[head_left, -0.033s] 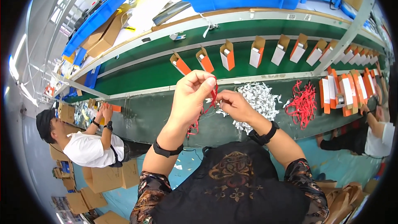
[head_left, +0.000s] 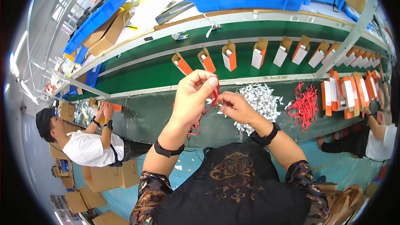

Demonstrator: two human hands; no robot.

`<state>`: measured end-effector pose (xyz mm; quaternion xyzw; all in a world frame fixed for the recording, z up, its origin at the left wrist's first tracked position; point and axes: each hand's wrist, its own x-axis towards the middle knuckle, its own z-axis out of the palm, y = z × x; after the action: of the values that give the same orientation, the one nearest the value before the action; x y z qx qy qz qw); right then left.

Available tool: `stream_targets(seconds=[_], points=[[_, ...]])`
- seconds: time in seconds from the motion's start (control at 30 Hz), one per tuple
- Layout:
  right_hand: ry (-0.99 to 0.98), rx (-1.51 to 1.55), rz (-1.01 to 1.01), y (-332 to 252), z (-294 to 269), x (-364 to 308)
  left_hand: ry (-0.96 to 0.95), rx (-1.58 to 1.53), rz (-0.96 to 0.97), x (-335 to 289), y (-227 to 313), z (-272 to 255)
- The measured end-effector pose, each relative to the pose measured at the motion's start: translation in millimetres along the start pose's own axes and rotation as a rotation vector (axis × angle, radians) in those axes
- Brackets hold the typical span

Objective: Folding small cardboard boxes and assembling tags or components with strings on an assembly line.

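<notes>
My left hand [head_left: 193, 98] pinches a thin red strap [head_left: 216, 93] between thumb and fingertips, and the strap hangs down in a loop. Close by on its right, my right hand [head_left: 235, 107] has its fingers closed near the hanging strap; what they hold is too small to make out. Under the left hand, more red straps [head_left: 194, 130] lie on the dark bench, partly hidden by my wrist. Just beyond the right hand spreads a heap of small white pieces [head_left: 262, 104]. Farther right is a tangled pile of red straps [head_left: 304, 108].
Open orange-and-white boxes [head_left: 258, 54] stand in a row on the green conveyor [head_left: 137, 71] ahead. More boxes [head_left: 348, 91] crowd the bench's right end. Blue bins [head_left: 250, 1] sit on the shelf above. A co-worker [head_left: 89, 146] works at left, another person [head_left: 377, 135] at right.
</notes>
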<state>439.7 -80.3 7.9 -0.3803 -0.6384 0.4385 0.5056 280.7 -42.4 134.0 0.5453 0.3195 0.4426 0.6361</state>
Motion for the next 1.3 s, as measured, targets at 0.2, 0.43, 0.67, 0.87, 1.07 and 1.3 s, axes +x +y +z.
stream_targets(seconds=[0.2, 0.43, 0.67, 0.87, 1.07, 1.3], points=[[0.003, 0.164, 0.217, 16.8, 20.8, -4.5, 0.063, -0.112, -0.034, 9.4, -11.5, -17.1], [-0.019, 0.548, 0.343, -15.7, 22.6, -7.2, 0.329, -0.32, -0.179, 11.1, -122.2, -96.5], [0.402, 0.237, 0.108, -35.9, 10.5, 26.3, -0.012, -0.793, -0.442, -63.0, -167.7, -24.3], [0.111, -0.816, -0.268, -20.0, -21.8, 28.1, -0.091, -0.551, -0.227, -65.4, -135.8, -46.0], [-0.615, 0.468, 0.417, -49.1, -19.9, 8.2, -0.082, -0.112, -0.14, -45.0, -106.8, -66.8], [-0.085, -1.069, -0.275, -33.8, -7.4, 25.9, 0.012, -0.188, -0.076, -58.4, -116.0, -42.2]])
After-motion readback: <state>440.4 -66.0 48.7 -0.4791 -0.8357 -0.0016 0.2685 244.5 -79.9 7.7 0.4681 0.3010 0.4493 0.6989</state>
